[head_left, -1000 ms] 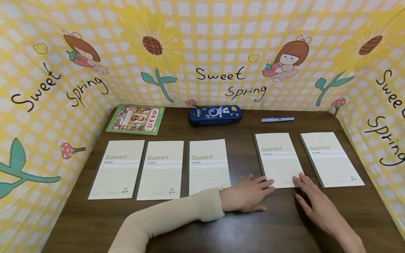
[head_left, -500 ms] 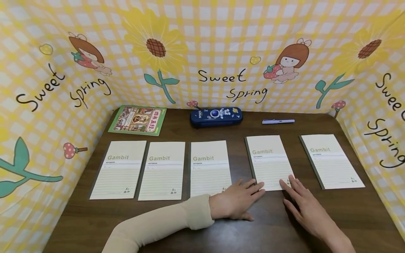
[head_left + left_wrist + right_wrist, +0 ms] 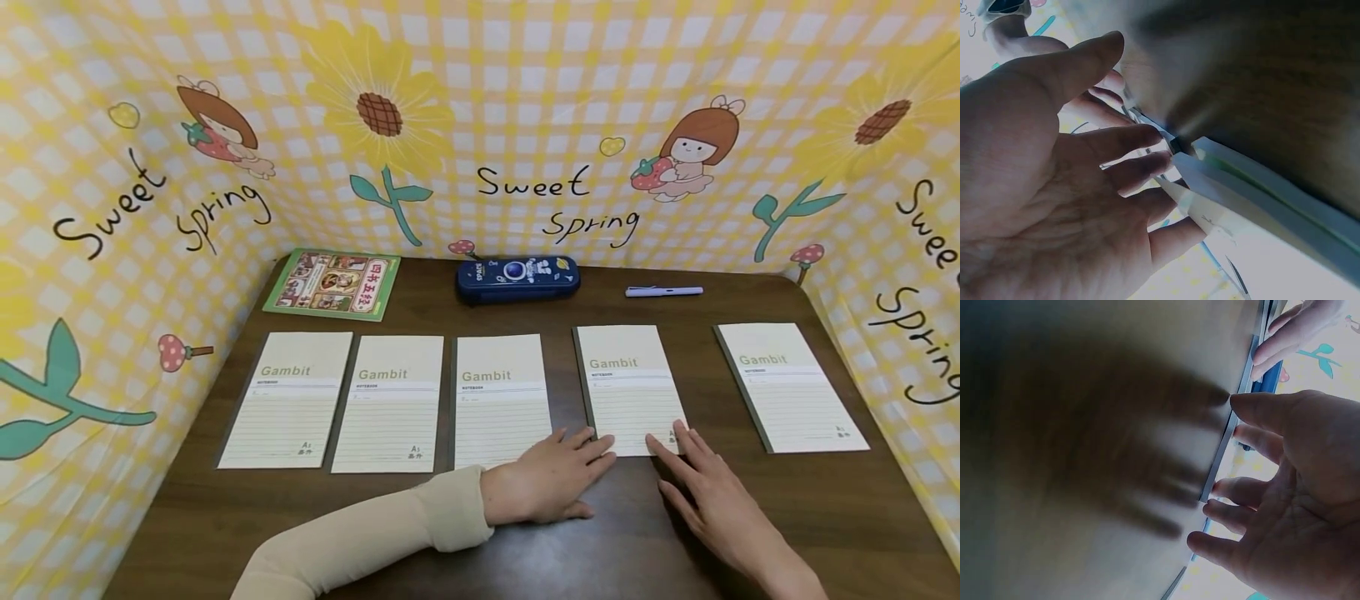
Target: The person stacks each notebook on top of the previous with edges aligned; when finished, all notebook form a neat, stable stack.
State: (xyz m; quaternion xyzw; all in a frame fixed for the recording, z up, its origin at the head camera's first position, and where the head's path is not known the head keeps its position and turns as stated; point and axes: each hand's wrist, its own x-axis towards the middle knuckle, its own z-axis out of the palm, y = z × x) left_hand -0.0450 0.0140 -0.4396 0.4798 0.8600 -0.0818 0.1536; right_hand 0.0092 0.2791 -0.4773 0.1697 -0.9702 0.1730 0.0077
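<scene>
A cream notebook (image 3: pixel 628 383) marked Gambit, with a dark spine, lies flat on the brown table, second from the right in a row. My left hand (image 3: pixel 551 479), coming out of a beige sleeve, touches its lower left corner with fairly straight, spread fingers. At the lower right corner rest the fingers of my right hand (image 3: pixel 716 504), also extended. In the left wrist view, the left palm (image 3: pixel 1054 187) is turned toward the camera, its fingertips near white notebook edges (image 3: pixel 1260 212). The right wrist view has the right hand (image 3: pixel 1297 487) with its fingertips at a thin notebook edge (image 3: pixel 1222 444).
Left of the held notebook lie three matching notebooks (image 3: pixel 386 408), the nearest partly under the left hand. Another notebook (image 3: pixel 791 387) lies at the right. Behind them are a green-bordered book (image 3: pixel 333 283), a blue space-themed pencil case (image 3: pixel 517 279) and a lilac pen (image 3: pixel 663 292). Checked cloth surrounds the table.
Both hands have moved left, and the notebook between them has slid left too. Its gap to the rightmost notebook has widened, while the gap to the notebook on its left has narrowed.
</scene>
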